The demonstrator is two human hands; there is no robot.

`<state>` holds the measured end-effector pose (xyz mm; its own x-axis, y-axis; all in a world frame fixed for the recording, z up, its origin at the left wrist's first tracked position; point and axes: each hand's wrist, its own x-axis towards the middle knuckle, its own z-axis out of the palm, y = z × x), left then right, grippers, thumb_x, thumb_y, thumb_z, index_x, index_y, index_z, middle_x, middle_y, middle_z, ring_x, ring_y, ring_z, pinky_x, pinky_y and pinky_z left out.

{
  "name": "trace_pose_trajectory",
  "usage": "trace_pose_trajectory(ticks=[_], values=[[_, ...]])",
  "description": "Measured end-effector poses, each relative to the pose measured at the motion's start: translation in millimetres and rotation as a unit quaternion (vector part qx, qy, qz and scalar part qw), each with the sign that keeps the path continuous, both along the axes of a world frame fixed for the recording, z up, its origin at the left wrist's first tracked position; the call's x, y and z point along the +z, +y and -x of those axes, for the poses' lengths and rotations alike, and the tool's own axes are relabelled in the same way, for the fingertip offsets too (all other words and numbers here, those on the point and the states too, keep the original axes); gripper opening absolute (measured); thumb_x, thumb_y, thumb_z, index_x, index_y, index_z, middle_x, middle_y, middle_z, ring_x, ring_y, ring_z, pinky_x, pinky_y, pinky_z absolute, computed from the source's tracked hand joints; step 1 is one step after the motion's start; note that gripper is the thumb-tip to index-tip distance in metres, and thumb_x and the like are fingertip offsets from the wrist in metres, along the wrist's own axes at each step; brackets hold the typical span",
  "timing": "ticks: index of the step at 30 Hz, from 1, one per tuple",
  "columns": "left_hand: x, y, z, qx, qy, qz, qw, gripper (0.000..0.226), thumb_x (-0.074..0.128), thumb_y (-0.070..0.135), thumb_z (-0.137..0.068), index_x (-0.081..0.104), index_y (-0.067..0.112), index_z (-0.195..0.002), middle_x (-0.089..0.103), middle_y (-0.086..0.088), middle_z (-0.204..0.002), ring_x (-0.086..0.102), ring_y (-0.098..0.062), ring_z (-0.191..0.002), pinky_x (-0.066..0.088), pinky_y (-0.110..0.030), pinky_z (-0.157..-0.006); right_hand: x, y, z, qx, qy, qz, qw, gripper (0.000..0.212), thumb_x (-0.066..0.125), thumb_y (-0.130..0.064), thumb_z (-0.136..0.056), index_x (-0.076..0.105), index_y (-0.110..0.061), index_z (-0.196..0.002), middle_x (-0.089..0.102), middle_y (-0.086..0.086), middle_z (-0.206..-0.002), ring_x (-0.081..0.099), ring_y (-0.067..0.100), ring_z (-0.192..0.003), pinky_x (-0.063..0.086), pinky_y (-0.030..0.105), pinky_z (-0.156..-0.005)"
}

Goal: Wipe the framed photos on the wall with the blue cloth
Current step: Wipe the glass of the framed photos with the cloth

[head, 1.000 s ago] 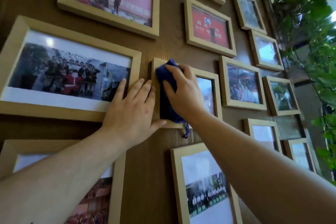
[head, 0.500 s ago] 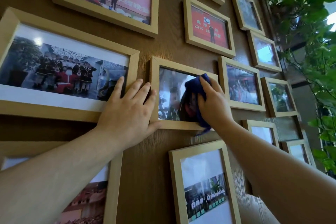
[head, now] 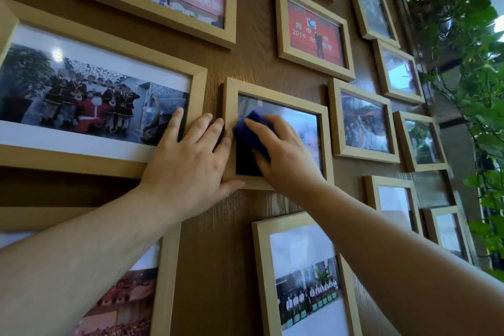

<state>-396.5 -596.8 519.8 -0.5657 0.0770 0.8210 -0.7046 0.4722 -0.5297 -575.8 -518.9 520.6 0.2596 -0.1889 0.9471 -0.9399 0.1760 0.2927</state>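
Several light wooden framed photos hang on a brown wood-grain wall (head: 218, 254). My right hand (head: 283, 155) presses a dark blue cloth (head: 252, 132) flat against the glass of the small middle frame (head: 326, 142), over its left half. My left hand (head: 191, 166) lies open and flat on the wall, fingers spread. Its fingertips touch the left edge of that small frame and overlap the right corner of the large group-photo frame (head: 109, 63). My thumb sits under the small frame's bottom left corner.
More frames surround the middle one: a red photo (head: 313, 33) above, a crowd photo (head: 362, 123) to the right, a white-bordered one (head: 302, 275) below. A leafy green climbing plant (head: 463, 68) stands at the right edge of the wall.
My right hand and the cloth swept from the frame's left side to its right side and back to the left. My left hand stayed flat beside the frame. The camera moved closer.
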Motion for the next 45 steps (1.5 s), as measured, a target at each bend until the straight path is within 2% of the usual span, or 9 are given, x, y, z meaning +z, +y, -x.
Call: trace_pose_trajectory(ticks=[7, 10, 14, 19, 22, 28, 35, 39, 45], values=[[0.8, 0.5, -0.8, 0.002, -0.003, -0.007, 1.000, 0.089, 0.026, 0.073, -0.082, 0.034, 0.009, -0.144, 0.039, -0.015, -0.151, 0.028, -0.030, -0.143, 0.018, -0.062, -0.114, 12.7, 33.3, 63.1, -0.047, -0.144, 0.059, 0.987, 0.037, 0.049, -0.016, -0.090, 0.044, -0.022, -0.126, 0.043, 0.010, -0.126, 0.048, 0.031, -0.106, 0.047, 0.036, -0.079], [0.4, 1.1, -0.4, 0.004, -0.001, -0.006, 1.000, 0.090, 0.025, 0.073, -0.081, 0.030, 0.010, -0.146, 0.035, -0.014, -0.153, 0.024, -0.029, -0.144, 0.014, -0.062, -0.115, 9.0, 37.9, 72.5, -0.047, -0.176, 0.069, 0.981, 0.038, 0.051, -0.013, -0.089, 0.047, -0.021, -0.125, 0.044, 0.011, -0.121, 0.049, 0.031, -0.103, 0.040, 0.031, -0.074], [-0.2, 1.1, -0.3, 0.004, 0.002, -0.006, 1.000, 0.091, 0.023, 0.073, -0.081, 0.026, 0.010, -0.147, 0.031, -0.014, -0.155, 0.021, -0.028, -0.146, 0.012, -0.061, -0.116, -6.6, 29.2, 39.6, -0.016, -0.098, 0.014, 0.995, 0.042, 0.057, -0.019, -0.088, 0.048, -0.021, -0.129, 0.042, 0.009, -0.129, 0.049, 0.022, -0.105, 0.040, 0.026, -0.080], [0.6, 2.9, 0.9, 0.006, 0.001, -0.004, 1.000, 0.094, 0.011, 0.075, -0.080, 0.032, 0.011, -0.145, 0.037, -0.014, -0.152, 0.026, -0.030, -0.143, 0.015, -0.062, -0.115, -21.2, 14.7, -6.3, 0.008, 0.061, -0.065, 0.996, 0.042, 0.058, -0.018, -0.086, 0.053, -0.014, -0.128, 0.047, 0.018, -0.129, 0.050, 0.030, -0.113, 0.048, 0.037, -0.091], [0.5, 2.3, 0.6, -0.004, 0.003, -0.007, 1.000, 0.094, 0.015, 0.076, -0.080, 0.036, 0.009, -0.143, 0.041, -0.016, -0.149, 0.030, -0.031, -0.141, 0.017, -0.063, -0.114, -24.6, 15.7, -4.9, 0.010, 0.065, -0.065, 0.996, 0.040, 0.053, -0.016, -0.087, 0.056, -0.013, -0.127, 0.047, 0.020, -0.130, 0.050, 0.033, -0.115, 0.051, 0.043, -0.091], [0.5, 0.4, 0.9, -0.007, 0.003, -0.003, 1.000, 0.095, 0.024, 0.075, -0.078, 0.034, 0.008, -0.144, 0.040, -0.017, -0.150, 0.029, -0.031, -0.142, 0.017, -0.063, -0.114, -38.2, 31.9, 36.8, -0.027, 0.035, -0.055, 0.998, 0.040, 0.043, -0.017, -0.087, 0.058, -0.014, -0.124, 0.049, 0.016, -0.126, 0.051, 0.032, -0.111, 0.049, 0.041, -0.091], [-1.4, -1.0, 2.5, -0.007, 0.007, -0.009, 1.000, 0.095, 0.024, 0.075, -0.078, 0.031, 0.008, -0.145, 0.035, -0.017, -0.152, 0.026, -0.032, -0.143, 0.016, -0.063, -0.114, -49.4, 54.1, 82.1, -0.084, -0.051, -0.021, 0.995, 0.042, 0.059, 0.001, -0.077, 0.064, -0.013, -0.116, 0.052, 0.016, -0.123, 0.051, 0.035, -0.109, 0.050, 0.046, -0.089], [-1.6, 0.4, 3.4, -0.007, 0.013, -0.017, 1.000, 0.095, 0.024, 0.075, -0.078, 0.030, 0.008, -0.146, 0.032, -0.017, -0.154, 0.023, -0.031, -0.144, 0.016, -0.063, -0.114, -49.2, 67.8, 93.2, -0.128, -0.043, -0.055, 0.989, 0.039, 0.061, -0.001, -0.079, 0.062, -0.011, -0.117, 0.051, 0.017, -0.125, 0.049, 0.036, -0.112, 0.050, 0.052, -0.088], [-7.4, 0.2, 1.2, -0.051, -0.003, 0.001, 0.999, 0.085, 0.037, 0.068, -0.083, 0.036, 0.008, -0.143, 0.030, -0.021, -0.154, 0.025, -0.034, -0.143, 0.020, -0.062, -0.113, -46.5, 80.7, 78.6, -0.136, -0.019, -0.060, 0.989, 0.038, 0.056, -0.009, -0.085, 0.056, -0.013, -0.123, 0.048, 0.016, -0.126, 0.048, 0.032, -0.113, 0.051, 0.047, -0.088]])
